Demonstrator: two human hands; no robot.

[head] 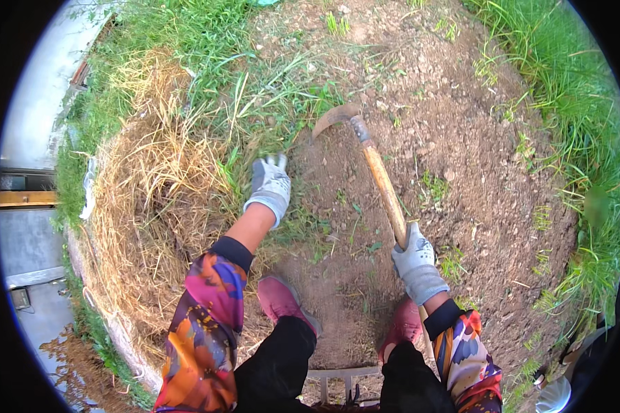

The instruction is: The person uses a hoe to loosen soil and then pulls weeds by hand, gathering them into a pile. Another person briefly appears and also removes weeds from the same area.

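My right hand (417,255), in a grey-white work glove, grips the worn wooden handle of a sickle (384,186). Its curved, rusty blade (336,117) points left, with the tip close to the soil and some green weeds. My left hand (271,183), gloved alike, is low over loose grass (302,227), beside a heap of dry straw (160,170). Its fingers look extended and apart, slightly blurred; the palm side is hidden. Below my right wrist shows a pale stick (427,333); I cannot tell whether it belongs to the sickle's handle.
Bare soil (470,201) with small green shoots spreads ahead and right, bordered by tall grass (563,88). My pink shoes (281,299) stand apart. Behind them is a slatted frame (341,372). Concrete paving (31,242) lies left. Dark clothing (594,366) shows at lower right.
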